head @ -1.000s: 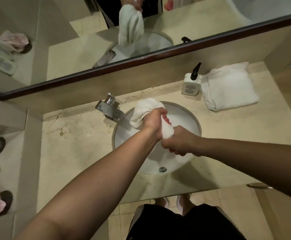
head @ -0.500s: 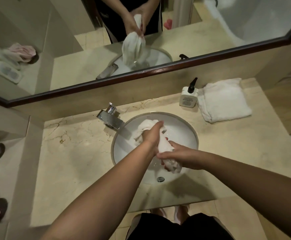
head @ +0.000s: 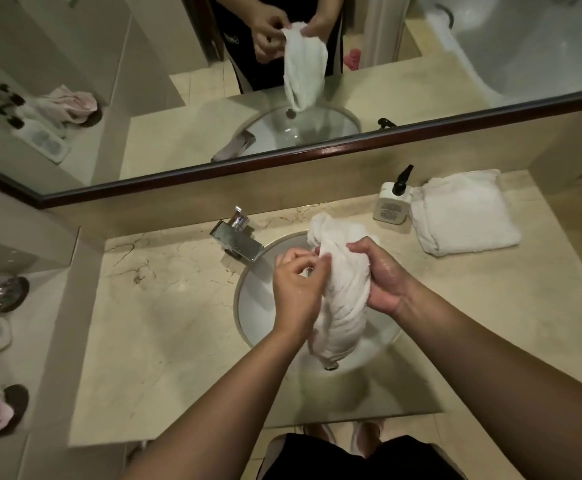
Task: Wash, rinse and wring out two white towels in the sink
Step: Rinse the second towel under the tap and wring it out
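wet towel held over the sink

head view: a twisted white towel (head: 345,292) is hanging over the round sink (head: 248,306), which is sitting in the middle of the marble bench (head: 165,327), nearer its front edge. the right hand (head: 383,275) is gripping the towel from the side, its fingers (head: 358,244) wrapping over the upper part of the bundle. the left hand (head: 296,289) is pinching a fold of the same towel near its top, with fingers (head: 303,258) curling in. the towel's lower end is dangling just above the drain (head: 331,366). a chrome faucet (head: 235,239) is standing at the sink's back left rim. toward the bench's back right corner, a folded towel (head: 462,213) is lying flat, with a soap bottle (head: 392,202) standing just beside its left edge. the mirror (head: 144,98) along the back wall is reflecting the hands and towel.
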`<state>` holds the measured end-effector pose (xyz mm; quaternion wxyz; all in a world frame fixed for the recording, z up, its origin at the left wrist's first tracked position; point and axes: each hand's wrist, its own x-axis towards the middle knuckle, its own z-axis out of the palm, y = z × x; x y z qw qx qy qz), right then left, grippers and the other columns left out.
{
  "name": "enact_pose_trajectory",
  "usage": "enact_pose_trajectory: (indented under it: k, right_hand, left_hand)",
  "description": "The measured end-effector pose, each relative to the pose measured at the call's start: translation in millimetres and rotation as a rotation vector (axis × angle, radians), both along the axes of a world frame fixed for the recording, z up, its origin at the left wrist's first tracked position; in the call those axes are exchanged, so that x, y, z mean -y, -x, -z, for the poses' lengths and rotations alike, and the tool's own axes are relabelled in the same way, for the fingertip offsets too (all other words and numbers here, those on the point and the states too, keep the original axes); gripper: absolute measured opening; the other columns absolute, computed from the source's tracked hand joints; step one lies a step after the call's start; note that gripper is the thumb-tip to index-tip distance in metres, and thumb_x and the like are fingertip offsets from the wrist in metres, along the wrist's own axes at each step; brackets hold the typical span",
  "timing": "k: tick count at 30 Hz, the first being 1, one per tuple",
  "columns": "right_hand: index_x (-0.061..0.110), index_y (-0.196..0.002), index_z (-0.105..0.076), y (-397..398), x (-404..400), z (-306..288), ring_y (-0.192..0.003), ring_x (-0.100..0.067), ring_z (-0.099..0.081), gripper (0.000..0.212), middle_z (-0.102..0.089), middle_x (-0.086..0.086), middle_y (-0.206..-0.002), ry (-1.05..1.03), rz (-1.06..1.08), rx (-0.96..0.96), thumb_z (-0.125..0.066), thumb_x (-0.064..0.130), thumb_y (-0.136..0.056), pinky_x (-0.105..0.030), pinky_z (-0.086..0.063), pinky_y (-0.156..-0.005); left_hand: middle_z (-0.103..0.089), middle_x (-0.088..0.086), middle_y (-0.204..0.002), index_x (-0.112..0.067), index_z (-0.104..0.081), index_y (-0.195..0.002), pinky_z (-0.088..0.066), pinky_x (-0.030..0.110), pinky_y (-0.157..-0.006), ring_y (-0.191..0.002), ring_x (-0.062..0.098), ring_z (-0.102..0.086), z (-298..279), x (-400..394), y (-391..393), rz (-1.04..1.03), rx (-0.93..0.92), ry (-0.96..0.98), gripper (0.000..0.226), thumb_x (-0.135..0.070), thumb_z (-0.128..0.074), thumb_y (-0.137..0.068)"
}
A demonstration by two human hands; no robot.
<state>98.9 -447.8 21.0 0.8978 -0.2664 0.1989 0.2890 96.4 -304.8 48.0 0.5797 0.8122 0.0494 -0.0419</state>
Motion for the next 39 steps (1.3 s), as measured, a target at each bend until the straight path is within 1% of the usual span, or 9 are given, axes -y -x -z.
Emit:
enact_pose_trajectory:
  k: [2,5,9,12,15,18,25,31,39]
  right_hand:
    - [-0.004,-0.136,-0.052,-0.1,-1.0,-3.6,-0.114,-0.035,-0.059,0.083,-0.059,-0.024,-0.128,-0.023,-0.04,0.036,-0.077,0.023,-0.062,-0.043,-0.047,-0.101]
    - [-0.004,-0.134,-0.053,0.3,-4.5,-7.7,-0.11,-0.035,-0.061,0.078,-0.061,-0.024,-0.122,-0.122,-0.034,0.106,-0.075,0.017,-0.061,-0.043,-0.05,-0.098]
    - [-0.01,-0.105,-0.061,0.3,-18.4,-28.5,-0.078,-0.031,-0.067,0.046,-0.065,-0.021,-0.088,-0.4,-0.038,0.096,-0.067,0.01,-0.064,-0.039,-0.058,-0.072]
    - [-0.004,-0.102,-0.06,1.9,-31.4,-36.2,-0.06,-0.019,-0.059,0.049,-0.057,-0.01,-0.071,-0.333,-0.106,0.03,-0.07,0.038,-0.078,-0.029,-0.054,-0.055]
    - [0.007,-0.11,-0.058,3.9,-34.9,-58.0,-0.06,-0.015,-0.063,0.059,-0.064,-0.007,-0.071,-0.063,-0.224,0.077,-0.057,0.059,-0.082,-0.025,-0.056,-0.059]
    - [0.014,-0.111,-0.061,1.5,-27.9,-71.3,-0.073,-0.016,-0.069,0.029,-0.071,-0.007,-0.082,0.382,-0.321,0.202,-0.072,0.025,-0.086,-0.027,-0.057,-0.07]
    - [0.028,-0.101,-0.061,-5.1,-24.3,-37.7,-0.084,-0.013,-0.068,0.037,-0.069,0.008,-0.091,1.224,-0.468,0.345,-0.073,0.028,-0.066,-0.036,-0.057,-0.077]
    - [0.017,-0.121,-0.057,-0.3,-8.7,-40.5,-0.094,-0.016,-0.071,0.04,-0.074,0.0,-0.1,0.717,-0.396,0.318,-0.075,0.013,-0.085,-0.028,-0.057,-0.083]
    - [0.001,-0.109,-0.067,-20.0,16.1,-54.9,-0.086,-0.041,-0.06,0.056,-0.059,-0.03,-0.095,0.175,-0.203,0.254,-0.082,0.029,-0.063,-0.044,-0.053,-0.082]
  left_hand:
    - [-0.056,0.002,-0.082,-0.012,-0.06,-0.077,-0.049,0.027,-0.075,-0.074,0.005,-0.057,11.2,-1.6,-15.3,-0.247,-0.271,0.51,0.02,-0.019,-0.059,-0.096]
    - [-0.06,0.019,-0.127,-0.004,-0.054,-0.128,-0.042,0.051,-0.108,-0.119,0.03,-0.059,29.4,-3.9,-37.5,-0.145,-0.836,0.953,0.055,-0.047,-0.059,-0.095]
    - [-0.07,0.013,-0.097,-0.006,-0.061,-0.127,-0.039,0.04,-0.107,-0.098,0.025,-0.065,29.1,-3.1,-48.8,0.282,-0.861,1.104,0.087,-0.075,-0.064,-0.074]
    - [-0.056,0.018,-0.131,-0.001,-0.045,-0.142,-0.042,0.04,-0.108,-0.119,0.027,-0.057,11.8,0.1,-68.0,0.366,-0.813,1.274,0.101,-0.07,-0.068,-0.072]
    - [-0.071,0.011,-0.101,-0.003,-0.073,-0.101,-0.056,0.032,-0.087,-0.092,0.021,-0.07,-6.5,0.9,-87.2,0.284,-0.72,1.178,0.045,-0.043,-0.065,-0.083]
    - [-0.063,0.003,-0.064,-0.01,-0.07,-0.076,-0.054,0.025,-0.055,-0.053,0.013,-0.061,-13.8,1.4,-100.1,0.278,-0.692,0.902,0.026,-0.033,-0.062,-0.087]
    - [-0.071,0.008,-0.08,-0.005,-0.07,-0.097,-0.054,0.027,-0.056,-0.065,0.019,-0.068,9.8,13.2,-86.3,-0.054,-0.622,0.451,0.016,-0.007,-0.074,-0.081]
    - [-0.075,0.006,-0.088,-0.013,-0.072,-0.09,-0.058,0.034,-0.074,-0.086,0.026,-0.073,-1.6,21.2,-61.9,-0.037,-0.495,0.244,0.012,-0.013,-0.075,-0.078]
    - [-0.045,0.033,-0.143,0.0,-0.039,-0.146,-0.039,0.059,-0.109,-0.132,0.046,-0.046,-6.5,-1.4,-89.1,0.562,-0.683,0.942,0.101,-0.064,-0.07,-0.076]
